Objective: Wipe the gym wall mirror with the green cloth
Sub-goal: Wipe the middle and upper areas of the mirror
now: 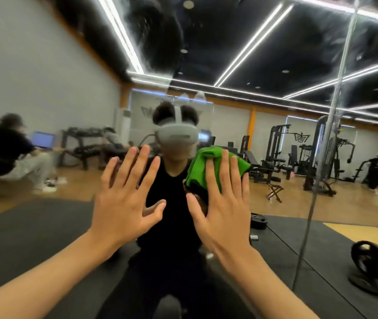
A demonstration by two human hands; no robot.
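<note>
Pressing flat, the right hand point(222, 210) pins the green cloth point(197, 166) to the mirror point(264, 107) near the middle of the glass, left of the vertical seam point(335, 111). Its grip is apart, fingers straight and spread over the cloth, not clamped on it. The left hand point(123, 203) is bare beside it, grip also apart and fingers splayed, holding nothing.

Risks: only palm pressure holds the cloth, so easing off mid-stroke could let it slide or drop. It is bunched rather than laid flat, so a pass may cover a narrow strip and streak. If the bare left palm is on the glass, it could leave fresh prints.

Hard to tell: whether the left palm touches the glass or hovers. The cloth's lower part is hidden behind the right hand. Cloudy patches toward the mirror's top edge could be smears or ceiling reflection. The mirror's outer edges are cut off, and reflected figures by the left edge are blurred.
</note>
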